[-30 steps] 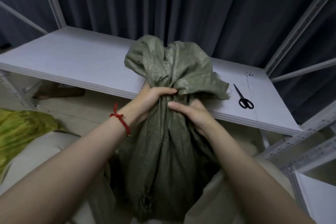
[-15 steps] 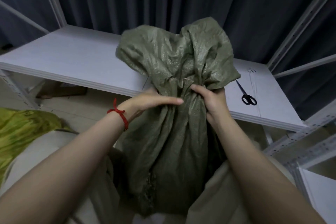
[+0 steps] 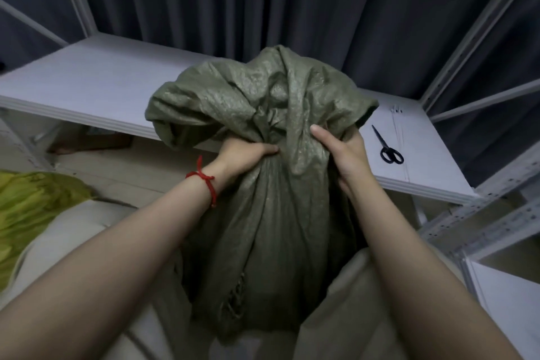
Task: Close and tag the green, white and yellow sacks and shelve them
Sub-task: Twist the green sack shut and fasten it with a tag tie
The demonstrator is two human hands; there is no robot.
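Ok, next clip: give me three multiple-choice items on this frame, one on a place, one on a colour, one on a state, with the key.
1. Where do the scissors lie?
A. on the white shelf, right of the green sack
B. on the floor
C. inside the sack

2. What colour is the cord on the left wrist?
A. blue
B. red
C. black

3. How is the green sack's neck?
A. lying flat and open
B. tied with a tag
C. bunched between both hands

Key: 1 A, the scissors rest on the shelf board beside the sack. 2 B, a red cord circles that wrist. 3 C, the left hand and right hand grip the gathered neck; no tie or tag shows.
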